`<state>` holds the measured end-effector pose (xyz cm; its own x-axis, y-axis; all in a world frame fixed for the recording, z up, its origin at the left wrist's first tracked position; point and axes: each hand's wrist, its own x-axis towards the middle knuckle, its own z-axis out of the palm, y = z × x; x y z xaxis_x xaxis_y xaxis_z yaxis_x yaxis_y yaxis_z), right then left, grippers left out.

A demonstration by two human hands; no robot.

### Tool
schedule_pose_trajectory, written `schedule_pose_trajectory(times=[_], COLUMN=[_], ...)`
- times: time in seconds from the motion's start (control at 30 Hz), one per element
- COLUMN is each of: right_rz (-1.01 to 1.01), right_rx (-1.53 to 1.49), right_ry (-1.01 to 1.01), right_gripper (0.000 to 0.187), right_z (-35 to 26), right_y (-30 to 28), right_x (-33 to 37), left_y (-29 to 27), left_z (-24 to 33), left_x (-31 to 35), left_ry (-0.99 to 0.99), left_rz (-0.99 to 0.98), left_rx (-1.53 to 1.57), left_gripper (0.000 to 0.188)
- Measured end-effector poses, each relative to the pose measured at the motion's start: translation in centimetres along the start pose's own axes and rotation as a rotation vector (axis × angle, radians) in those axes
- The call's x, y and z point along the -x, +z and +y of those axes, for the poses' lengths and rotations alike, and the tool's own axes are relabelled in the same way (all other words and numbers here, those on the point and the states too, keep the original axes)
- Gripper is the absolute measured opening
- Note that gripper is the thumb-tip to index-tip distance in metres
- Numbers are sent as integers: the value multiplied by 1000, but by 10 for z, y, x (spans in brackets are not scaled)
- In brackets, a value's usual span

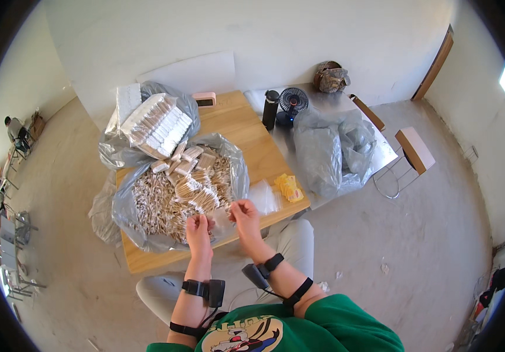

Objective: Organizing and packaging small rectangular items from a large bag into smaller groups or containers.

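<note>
Between my two hands is a small clear plastic bag [222, 223], stretched over the near edge of the wooden table. My left hand [198, 230] pinches one side of it, fingers closed. The other side is gripped by the closed fingers of my right hand [245, 216]. Just beyond them, a large heap of loose cotton swabs [153, 196] fills an open grey plastic sack [124, 205], with several bundled swabs [192, 154] on top. To the right of my right hand lie a stack of clear bags [264, 198] and a pile of yellow printed cards [289, 188].
A second grey sack holds packed white swab bundles [157, 126] at the table's back left. A pink-framed clock [204, 99] stands behind. On the metal table to the right are a black bottle [270, 110], a small fan [293, 102], a camouflage cap [331, 77] and grey plastic sacks [334, 149].
</note>
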<state>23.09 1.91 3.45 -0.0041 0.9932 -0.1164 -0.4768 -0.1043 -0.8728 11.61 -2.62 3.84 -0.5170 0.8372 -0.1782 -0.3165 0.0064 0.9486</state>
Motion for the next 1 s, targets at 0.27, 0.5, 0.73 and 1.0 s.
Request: schedule_pose_trajectory(times=[0.27, 0.5, 0.73, 1.0], right_rz=[-373, 36, 236, 138], right_rx=[-116, 168, 1063, 1452], right_ry=[372, 62, -242, -337], right_gripper=[22, 28, 35, 45], right_z=[10, 2, -16, -1], right_y=[-22, -68, -133, -92], right_x=[23, -4, -88, -94], left_y=[3, 6, -31, -28], left_z=[-23, -33, -22, 4], left_x=[-14, -1, -25, -47], left_ry=[-10, -88, 77, 672], left_rz=[183, 79, 123, 125], left_rx=[198, 164, -33, -988], left_gripper=[10, 7, 4, 24])
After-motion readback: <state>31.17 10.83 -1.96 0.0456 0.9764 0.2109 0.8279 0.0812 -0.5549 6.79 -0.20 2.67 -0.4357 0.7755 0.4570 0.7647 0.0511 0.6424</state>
